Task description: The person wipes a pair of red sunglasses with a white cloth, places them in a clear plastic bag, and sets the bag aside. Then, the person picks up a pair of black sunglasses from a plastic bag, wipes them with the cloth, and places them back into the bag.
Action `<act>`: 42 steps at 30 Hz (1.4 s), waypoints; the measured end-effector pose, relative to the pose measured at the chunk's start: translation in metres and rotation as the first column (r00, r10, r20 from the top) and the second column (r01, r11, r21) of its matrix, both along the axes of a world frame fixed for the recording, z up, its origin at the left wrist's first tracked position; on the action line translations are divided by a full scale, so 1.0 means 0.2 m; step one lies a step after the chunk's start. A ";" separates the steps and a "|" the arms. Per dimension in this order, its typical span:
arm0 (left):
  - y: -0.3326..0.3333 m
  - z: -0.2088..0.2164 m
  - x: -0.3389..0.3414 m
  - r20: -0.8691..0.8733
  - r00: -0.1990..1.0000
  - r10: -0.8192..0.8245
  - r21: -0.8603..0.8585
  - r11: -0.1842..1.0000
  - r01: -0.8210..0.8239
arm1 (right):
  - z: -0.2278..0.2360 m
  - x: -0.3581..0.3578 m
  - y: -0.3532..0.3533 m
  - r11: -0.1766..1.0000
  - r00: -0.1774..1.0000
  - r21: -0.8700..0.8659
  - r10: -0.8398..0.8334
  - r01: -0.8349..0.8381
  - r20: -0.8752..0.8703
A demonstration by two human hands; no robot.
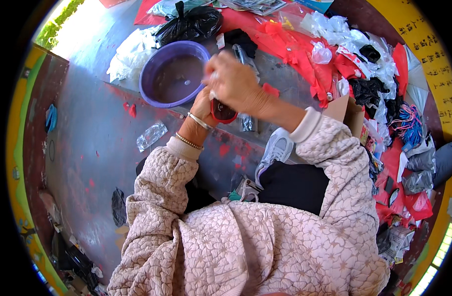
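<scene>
noted just right of the purple basin (159, 86): dark red-rimmed object (224, 111), against left hand (202, 107); cannot tell finger opening or grip, partly hidden. observed by basin's right rim: right hand (234, 82), fingers folded, blurred; cannot tell hold. logged behind basin: black bag (194, 23).

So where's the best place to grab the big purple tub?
Probably by the near-left part of the purple tub's rim, coming from that side. The tub stands upright, its round rim gives fingers an edge to hook, and nothing covers it there. White plastic and a black bag crowd the far side, while the left hand and right hand are at the right.
</scene>
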State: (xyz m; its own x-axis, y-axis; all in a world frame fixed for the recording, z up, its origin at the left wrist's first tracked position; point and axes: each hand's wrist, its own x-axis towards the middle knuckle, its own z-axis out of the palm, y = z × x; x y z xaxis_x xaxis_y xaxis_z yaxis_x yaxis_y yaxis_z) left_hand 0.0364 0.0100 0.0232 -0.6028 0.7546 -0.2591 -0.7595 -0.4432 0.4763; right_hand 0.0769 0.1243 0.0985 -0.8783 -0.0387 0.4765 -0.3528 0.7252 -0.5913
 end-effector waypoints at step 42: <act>-0.09 0.14 -0.14 -0.301 0.946 0.123 -0.191 0.964 -0.186 | -0.14 0.04 0.21 0.482 0.695 -0.851 0.538 0.209 0.476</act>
